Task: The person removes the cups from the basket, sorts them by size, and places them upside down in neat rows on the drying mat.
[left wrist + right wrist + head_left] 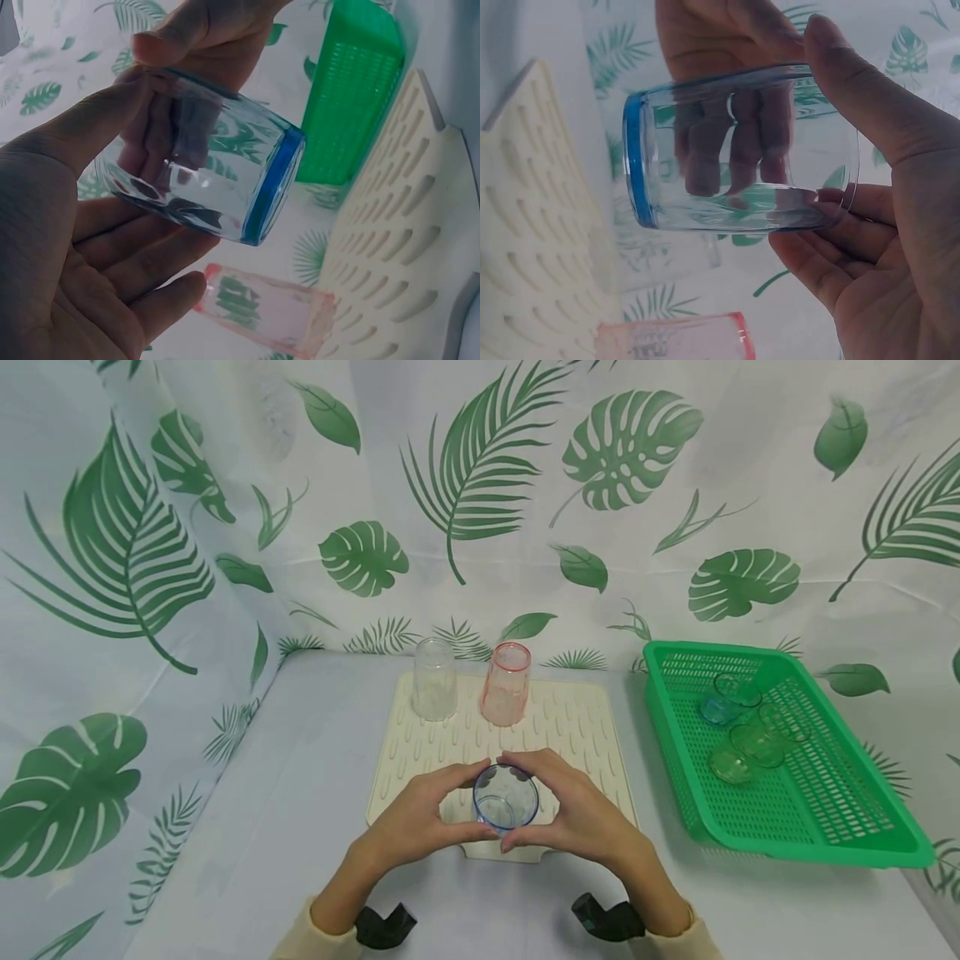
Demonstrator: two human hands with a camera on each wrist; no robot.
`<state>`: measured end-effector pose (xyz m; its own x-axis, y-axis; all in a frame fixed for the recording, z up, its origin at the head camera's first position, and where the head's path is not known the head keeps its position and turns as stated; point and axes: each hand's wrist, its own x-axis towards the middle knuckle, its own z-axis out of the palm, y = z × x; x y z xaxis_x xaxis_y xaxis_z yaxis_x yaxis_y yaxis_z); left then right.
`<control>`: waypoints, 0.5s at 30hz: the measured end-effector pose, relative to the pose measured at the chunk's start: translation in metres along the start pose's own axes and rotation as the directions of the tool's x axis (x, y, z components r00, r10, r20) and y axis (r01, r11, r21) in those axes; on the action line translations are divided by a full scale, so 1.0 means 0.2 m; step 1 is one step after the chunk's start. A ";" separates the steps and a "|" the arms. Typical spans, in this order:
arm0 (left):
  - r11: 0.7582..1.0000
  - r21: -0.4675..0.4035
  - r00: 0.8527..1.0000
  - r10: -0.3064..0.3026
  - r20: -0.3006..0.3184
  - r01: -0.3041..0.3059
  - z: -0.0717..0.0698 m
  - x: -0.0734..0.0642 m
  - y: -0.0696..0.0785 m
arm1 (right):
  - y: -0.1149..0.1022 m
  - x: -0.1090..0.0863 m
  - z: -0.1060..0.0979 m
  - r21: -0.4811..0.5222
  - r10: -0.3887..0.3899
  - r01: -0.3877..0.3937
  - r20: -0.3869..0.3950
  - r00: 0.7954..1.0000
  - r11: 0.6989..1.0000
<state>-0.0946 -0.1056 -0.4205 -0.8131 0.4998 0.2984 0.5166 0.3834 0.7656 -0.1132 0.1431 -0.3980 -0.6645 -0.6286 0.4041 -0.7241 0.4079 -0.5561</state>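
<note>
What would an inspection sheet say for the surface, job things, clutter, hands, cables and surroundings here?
Surface: pale tabletop, cream mat on it.
Job's things: blue-based glass held above the mat; clear glass and pink glass upside down on it; green basket to the right holding more glasses.
Clutter: nothing seen.
Hands: left hand and right hand both hold the blue-based glass.
Cables: nothing seen.
Surroundings: leaf-print sheeting behind and at the left.

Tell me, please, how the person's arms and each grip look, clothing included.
The left sleeve and right sleeve are plain cream. Just past them sit the left camera and right camera, both black and bent, with no cables showing. The left grip and right grip wear no gloves.
</note>
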 end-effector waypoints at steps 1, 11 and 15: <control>1.000 -0.007 1.000 0.003 -0.004 -0.003 0.00 0.00 0.00 | 0.00 0.00 0.00 -0.001 -0.006 0.006 -0.003 1.000 1.000; 1.000 -0.004 1.000 0.008 -0.029 -0.008 0.01 0.00 0.01 | -0.01 0.01 0.02 0.015 -0.075 0.075 -0.027 0.997 0.997; 1.000 -0.004 1.000 0.010 -0.025 -0.010 0.00 0.00 0.01 | -0.01 0.01 0.03 0.022 -0.099 0.100 -0.036 0.994 0.995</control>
<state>-0.0936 -0.1039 -0.4192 -0.8146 0.4839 0.3199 0.5234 0.3755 0.7648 -0.1127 0.1368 -0.4000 -0.5958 -0.6417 0.4829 -0.7826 0.3288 -0.5286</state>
